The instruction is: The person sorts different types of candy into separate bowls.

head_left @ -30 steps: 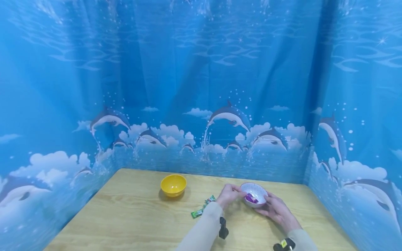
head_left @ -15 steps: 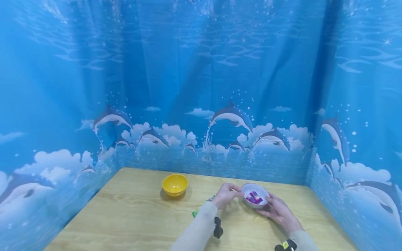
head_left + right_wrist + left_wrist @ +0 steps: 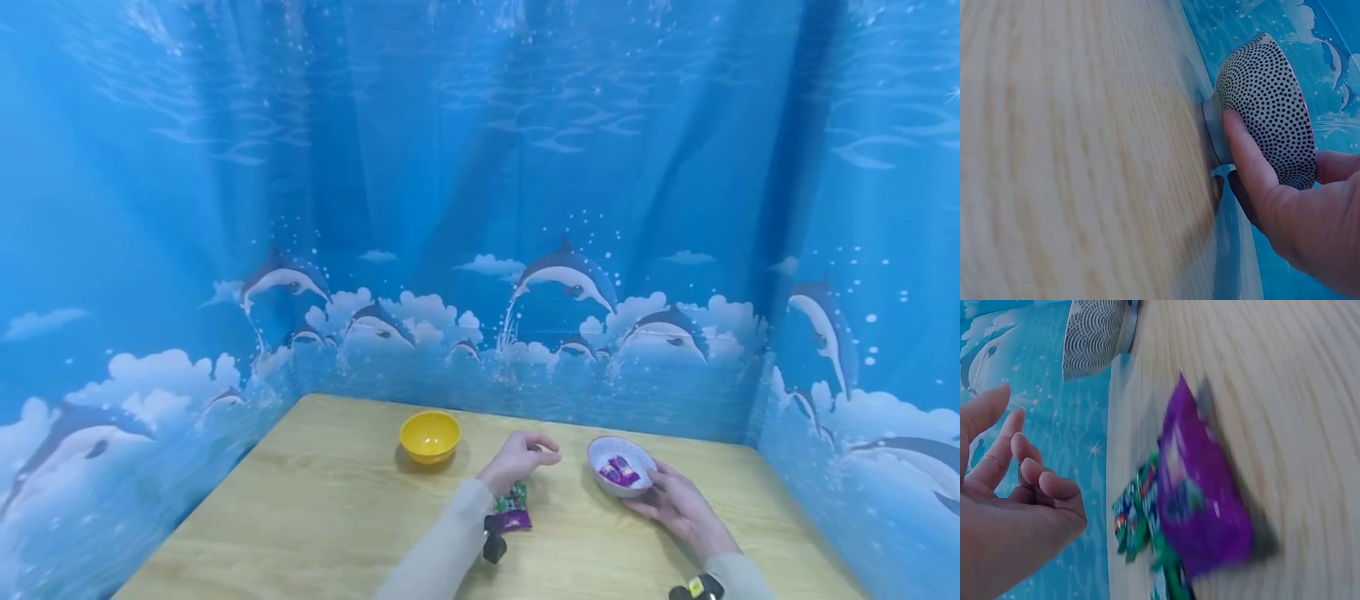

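Observation:
My right hand (image 3: pixel 686 508) holds a small bowl (image 3: pixel 600 479), pale inside and black-dotted outside, with purple-wrapped sweets (image 3: pixel 619 472) in it. In the right wrist view, the thumb presses the dotted wall (image 3: pixel 1266 94) low down and a finger lies at the rim; I cannot tell if the base touches the table. Left of the bowl, my left hand (image 3: pixel 517 460) hovers with loosely bent fingers and nothing in them. Below its wrist lie a purple packet (image 3: pixel 1200 487) and several green-wrapped sweets (image 3: pixel 1135 512), partly covered by the hand and sleeve in the head view.
A yellow bowl (image 3: pixel 431 437) stands left of the left hand, towards the back of the wooden table (image 3: pixel 315 508). A blue curtain (image 3: pixel 420 183) with dolphins hangs behind the table and along both sides.
My left hand has drawn back leftwards from the dotted bowl, where its fingers were at the rim. The purple packet by the green sweets has come into sight. The right hand keeps its grip.

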A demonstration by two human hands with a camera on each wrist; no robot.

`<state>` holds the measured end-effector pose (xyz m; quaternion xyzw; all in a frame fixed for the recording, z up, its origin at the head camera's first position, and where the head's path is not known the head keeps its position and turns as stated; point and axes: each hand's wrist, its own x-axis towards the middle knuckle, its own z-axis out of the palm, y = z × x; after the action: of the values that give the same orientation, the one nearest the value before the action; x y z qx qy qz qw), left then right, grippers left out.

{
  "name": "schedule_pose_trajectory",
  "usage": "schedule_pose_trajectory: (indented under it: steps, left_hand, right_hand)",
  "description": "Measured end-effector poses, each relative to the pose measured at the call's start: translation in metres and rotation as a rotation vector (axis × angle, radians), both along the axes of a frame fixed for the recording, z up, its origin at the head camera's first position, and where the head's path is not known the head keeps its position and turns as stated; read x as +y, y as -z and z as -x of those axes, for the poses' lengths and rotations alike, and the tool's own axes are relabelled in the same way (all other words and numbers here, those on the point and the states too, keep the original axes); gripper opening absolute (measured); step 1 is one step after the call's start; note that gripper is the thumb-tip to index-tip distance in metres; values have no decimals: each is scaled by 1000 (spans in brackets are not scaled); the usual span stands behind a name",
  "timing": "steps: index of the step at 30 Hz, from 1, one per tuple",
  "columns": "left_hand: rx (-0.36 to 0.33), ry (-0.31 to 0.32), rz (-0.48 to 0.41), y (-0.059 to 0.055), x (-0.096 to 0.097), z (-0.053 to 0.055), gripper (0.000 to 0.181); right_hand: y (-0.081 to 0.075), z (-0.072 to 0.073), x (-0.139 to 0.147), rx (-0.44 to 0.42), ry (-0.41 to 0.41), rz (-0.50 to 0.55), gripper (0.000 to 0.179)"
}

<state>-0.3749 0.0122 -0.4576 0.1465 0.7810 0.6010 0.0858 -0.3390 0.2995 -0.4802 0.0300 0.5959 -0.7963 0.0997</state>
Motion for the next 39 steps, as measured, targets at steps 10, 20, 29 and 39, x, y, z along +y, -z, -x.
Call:
schedule_pose_trajectory:
  steps: [10,20,29,39]
  left_hand:
    - [-24,25,51,5,-28,-9,26]
    - [-23,41,100,4,-55,-11,24]
    - [-59,133,149,10,-72,-9,23]
    - [-25,223,338,12,-80,-8,20]
  right_hand:
    - [-1,2,1,8,-36,-3,59]
    - [-7,2,1,0,-62,-19,59]
    - [-6,1,3,1,-58,-28,59]
    - [-3,1,2,0,-51,-20,59]
